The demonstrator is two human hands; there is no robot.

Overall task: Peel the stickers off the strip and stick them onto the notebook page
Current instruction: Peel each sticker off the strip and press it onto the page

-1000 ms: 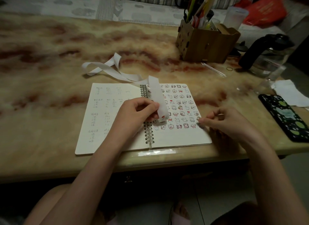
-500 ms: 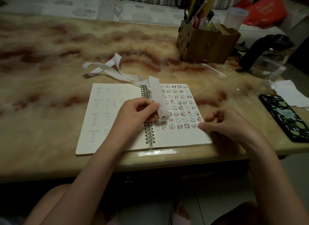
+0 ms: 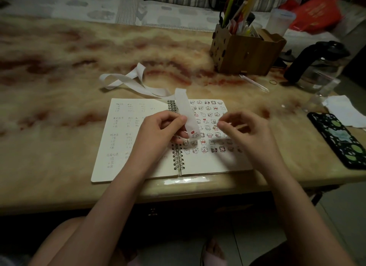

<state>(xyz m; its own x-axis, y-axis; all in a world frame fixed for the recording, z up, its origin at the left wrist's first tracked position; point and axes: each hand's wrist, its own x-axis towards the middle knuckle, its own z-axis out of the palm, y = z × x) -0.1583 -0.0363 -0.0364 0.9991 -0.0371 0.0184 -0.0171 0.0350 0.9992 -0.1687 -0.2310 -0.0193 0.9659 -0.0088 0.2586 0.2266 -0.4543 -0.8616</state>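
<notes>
Strip point(image 3: 187, 117) end pinched by left hand point(image 3: 160, 133), centre frame, over notebook point(image 3: 208, 162) spiral.
Right hand point(image 3: 247, 133) blurred, can't tell its grip; page bare below sticker rows point(image 3: 208, 108), bottom edge near table point(image 3: 59, 176) front.

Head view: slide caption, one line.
Left hand pinches the sticker strip over the open notebook while the right hand hovers above the stickered page.
</notes>
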